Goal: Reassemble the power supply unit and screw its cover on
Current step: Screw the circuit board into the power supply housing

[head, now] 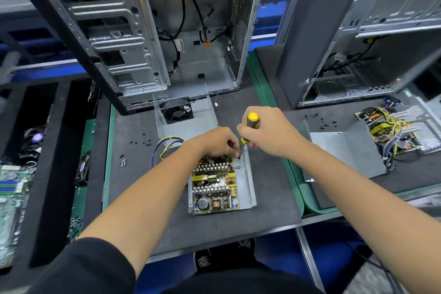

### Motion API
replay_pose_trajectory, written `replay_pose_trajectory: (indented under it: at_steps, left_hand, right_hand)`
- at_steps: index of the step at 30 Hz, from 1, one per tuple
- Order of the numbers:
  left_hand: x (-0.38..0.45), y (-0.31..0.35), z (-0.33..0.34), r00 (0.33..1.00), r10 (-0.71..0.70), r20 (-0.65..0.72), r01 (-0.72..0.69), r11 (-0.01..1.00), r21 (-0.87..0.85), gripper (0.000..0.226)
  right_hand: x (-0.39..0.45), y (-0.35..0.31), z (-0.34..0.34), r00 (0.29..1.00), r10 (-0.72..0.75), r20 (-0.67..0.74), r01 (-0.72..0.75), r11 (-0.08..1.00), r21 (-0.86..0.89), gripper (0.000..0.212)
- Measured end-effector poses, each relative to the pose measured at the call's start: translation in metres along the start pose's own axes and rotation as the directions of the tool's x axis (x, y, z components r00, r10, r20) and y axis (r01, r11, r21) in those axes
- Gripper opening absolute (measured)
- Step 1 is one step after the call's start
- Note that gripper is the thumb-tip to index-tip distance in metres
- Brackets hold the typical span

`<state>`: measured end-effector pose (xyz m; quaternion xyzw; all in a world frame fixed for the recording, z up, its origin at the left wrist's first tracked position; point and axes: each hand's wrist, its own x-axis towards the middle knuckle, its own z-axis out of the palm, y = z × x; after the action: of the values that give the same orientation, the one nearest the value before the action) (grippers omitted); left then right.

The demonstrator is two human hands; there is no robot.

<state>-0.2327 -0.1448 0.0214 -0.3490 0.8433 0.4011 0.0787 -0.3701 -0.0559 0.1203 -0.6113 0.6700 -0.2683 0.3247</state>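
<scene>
Here | hands (216, 142) (265, 130) hide screwdriver (250, 124) tip | screw unclear

We have a single head-worn, wide-angle view, looking forward and steeply down from close above a grey mat (274, 188), with open computer cases (152, 31) beyond.

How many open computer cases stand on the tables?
2: one computer case straight ahead behind the power supply, another case on the right table. More may be out of view.
</scene>
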Motion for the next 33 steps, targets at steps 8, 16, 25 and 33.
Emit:
replay_pose_trajectory:
  at_steps: [8, 16, 25, 33]
  left_hand:
    - [0.007, -0.006, 0.004, 1.0, -0.007, 0.01, 0.008, 0.999, -0.043, 0.025]
    - [0.015, -0.005, 0.007, 0.998, -0.037, 0.059, 0.035, 0.999, 0.039, 0.018]
    - [0.013, -0.002, 0.011, 0.999, -0.031, 0.043, 0.029, 0.998, 0.056, 0.016]
    - [0.008, 0.003, 0.011, 0.999, -0.025, 0.039, 0.021, 0.996, 0.083, 0.017]
  right_hand:
    - [0.004, 0.006, 0.008, 0.999, 0.004, 0.039, -0.002, 0.998, -0.064, 0.019]
    - [0.007, 0.011, 0.016, 0.998, 0.004, 0.058, 0.003, 0.992, -0.123, 0.012]
    - [0.006, 0.013, 0.016, 0.997, 0.017, 0.069, -0.009, 0.993, -0.118, 0.012]
    - [0.002, 0.016, 0.02, 0.995, 0.035, 0.092, -0.023, 0.992, -0.122, 0.013]
